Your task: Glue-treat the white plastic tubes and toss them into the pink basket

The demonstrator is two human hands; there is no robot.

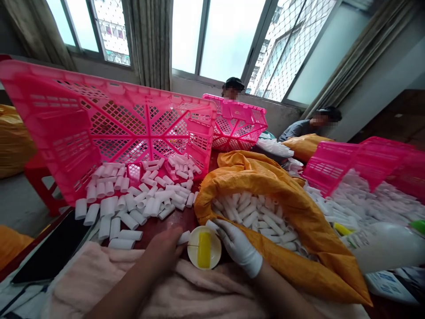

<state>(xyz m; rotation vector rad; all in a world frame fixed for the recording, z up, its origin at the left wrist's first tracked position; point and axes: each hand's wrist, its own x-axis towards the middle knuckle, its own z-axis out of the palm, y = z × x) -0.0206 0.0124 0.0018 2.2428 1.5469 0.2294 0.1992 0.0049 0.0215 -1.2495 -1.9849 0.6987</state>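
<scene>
Crate: hot pink, diamond-lattice openings. Sack: golden orange. Tubes: plain white. Dish: white, central yellow stripe. Glove: white. Fleece blanket: pale pink.

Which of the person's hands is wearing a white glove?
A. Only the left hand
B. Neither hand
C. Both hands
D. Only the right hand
D. The right hand is covered by a white glove, while the left hand, which holds a white tube, is bare.
</scene>
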